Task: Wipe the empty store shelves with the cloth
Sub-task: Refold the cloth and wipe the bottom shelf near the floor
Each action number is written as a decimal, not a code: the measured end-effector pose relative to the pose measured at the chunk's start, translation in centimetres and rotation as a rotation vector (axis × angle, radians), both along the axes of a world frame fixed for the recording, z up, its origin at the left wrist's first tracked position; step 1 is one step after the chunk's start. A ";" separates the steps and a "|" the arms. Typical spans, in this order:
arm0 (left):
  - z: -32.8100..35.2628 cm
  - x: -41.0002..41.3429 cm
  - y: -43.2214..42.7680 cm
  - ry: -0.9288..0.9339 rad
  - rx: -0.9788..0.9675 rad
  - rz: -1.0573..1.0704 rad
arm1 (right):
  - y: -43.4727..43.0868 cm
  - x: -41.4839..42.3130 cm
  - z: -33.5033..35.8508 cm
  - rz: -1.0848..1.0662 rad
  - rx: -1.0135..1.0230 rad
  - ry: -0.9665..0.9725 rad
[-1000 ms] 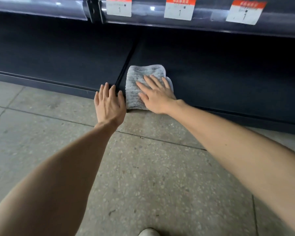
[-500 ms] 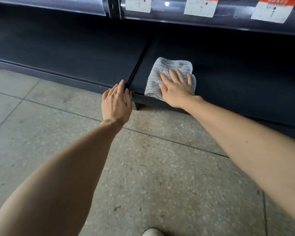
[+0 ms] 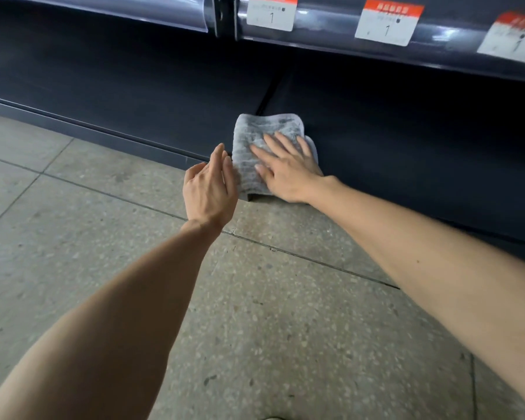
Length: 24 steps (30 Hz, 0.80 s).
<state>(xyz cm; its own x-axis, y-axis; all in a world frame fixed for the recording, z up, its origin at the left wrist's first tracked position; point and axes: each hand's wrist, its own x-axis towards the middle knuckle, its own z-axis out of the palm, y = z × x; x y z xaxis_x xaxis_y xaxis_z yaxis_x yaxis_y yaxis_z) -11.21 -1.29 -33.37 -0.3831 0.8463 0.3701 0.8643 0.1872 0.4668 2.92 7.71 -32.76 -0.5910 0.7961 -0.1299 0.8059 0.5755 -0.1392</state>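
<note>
A folded grey cloth (image 3: 256, 137) lies on the dark bottom shelf (image 3: 406, 147), at its front edge just right of the seam between two shelf panels. My right hand (image 3: 288, 169) presses flat on the cloth with fingers spread. My left hand (image 3: 208, 189) hovers edge-on beside the cloth's left side, over the shelf's front lip, fingers together and holding nothing. The left shelf panel (image 3: 119, 95) is bare.
The upper shelf's front rail (image 3: 331, 40) overhangs, carrying white and red price tags (image 3: 270, 13). Grey speckled floor tiles (image 3: 255, 313) run in front of the shelf base. A shoe tip shows at the bottom edge.
My right hand has drawn the cloth back toward the shelf's front edge. My left hand has lifted off the shelf lip and turned edge-on beside the cloth.
</note>
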 end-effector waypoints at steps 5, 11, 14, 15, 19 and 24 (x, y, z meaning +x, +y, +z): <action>1.1 0.4 1.5 0.125 -0.127 -0.033 | -1.4 3.9 0.0 -0.058 0.013 -0.006; 1.0 6.0 4.1 0.147 -0.238 -0.252 | -2.3 10.3 0.2 -0.189 -0.035 0.008; 1.3 9.9 5.1 0.165 -0.251 -0.378 | -2.2 13.9 0.6 -0.253 -0.100 0.067; 1.4 11.0 5.3 0.160 -0.250 -0.405 | -2.0 14.9 1.0 -0.277 -0.145 0.111; 2.0 15.6 5.9 0.154 -0.255 -0.521 | -1.2 19.5 3.0 -0.434 -0.326 0.366; 1.8 20.7 6.4 0.146 -0.351 -0.610 | -2.1 25.7 2.1 -0.384 -0.138 0.169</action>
